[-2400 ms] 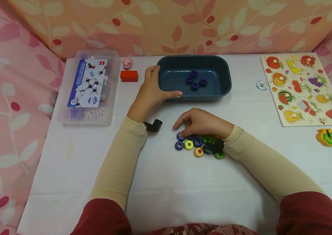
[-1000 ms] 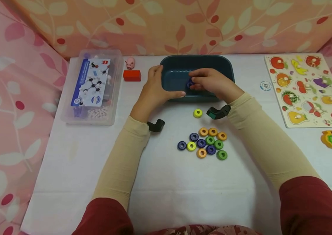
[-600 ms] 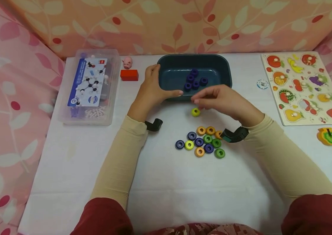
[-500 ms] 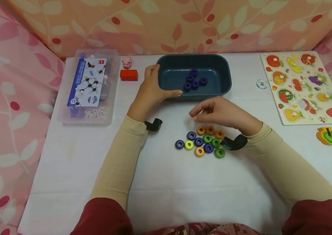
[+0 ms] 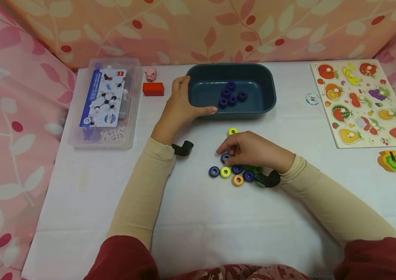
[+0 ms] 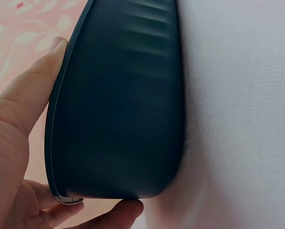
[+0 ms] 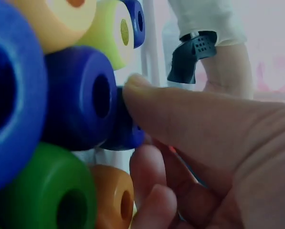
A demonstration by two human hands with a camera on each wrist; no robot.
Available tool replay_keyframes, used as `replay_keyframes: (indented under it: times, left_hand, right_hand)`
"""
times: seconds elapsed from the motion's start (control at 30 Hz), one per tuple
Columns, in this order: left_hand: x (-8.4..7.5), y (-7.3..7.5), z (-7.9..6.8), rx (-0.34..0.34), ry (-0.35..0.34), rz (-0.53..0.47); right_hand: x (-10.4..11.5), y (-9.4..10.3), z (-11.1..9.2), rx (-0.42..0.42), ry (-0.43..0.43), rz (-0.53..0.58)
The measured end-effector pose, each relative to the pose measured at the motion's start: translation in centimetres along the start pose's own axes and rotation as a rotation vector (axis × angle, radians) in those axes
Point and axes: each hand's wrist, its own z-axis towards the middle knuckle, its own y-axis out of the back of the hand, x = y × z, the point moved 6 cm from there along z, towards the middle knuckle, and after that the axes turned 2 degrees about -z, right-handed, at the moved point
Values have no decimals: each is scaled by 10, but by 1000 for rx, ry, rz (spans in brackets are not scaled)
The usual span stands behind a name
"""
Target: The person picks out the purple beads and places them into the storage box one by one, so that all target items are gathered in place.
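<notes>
My left hand grips the left end of a dark teal plastic tub, thumb along the near rim. In the left wrist view, its fingers bend against the tub's end wall. Several dark blue ring beads lie inside, left of the tub's right wall. My right hand pinches a blue ring bead at the edge of a loose group on the table. The right wrist view has the thumb on that blue bead, fingers below it. The hand hides several orange and green beads.
Loose beads nearby include a yellow one, an orange one and another yellow one before the tub. A clear box, red block and toy pig stand left. A fruit puzzle board lies right.
My right hand released a blue bead in the tub, drew back over the yellow bead, then came down to the group and took hold of another blue one. The left hand stayed put.
</notes>
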Motion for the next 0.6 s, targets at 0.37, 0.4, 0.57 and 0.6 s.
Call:
replay_keyframes:
  times: [0.37,0.4,0.57,0.6]
  left_hand:
    - [-1,1,-1,1,-1,5]
    - [-2,1,-1,0,-3,4]
    - [-1,0,-1,1,-8,4]
    - [-1,0,-1,2,-7,5]
  right_hand:
    - [4,1,13,-56,58,-101]
    - [4,2,13,-55,59,-100]
    - [6,8,10,-60,36,-75]
    - [8,12,9,-66,30,-70]
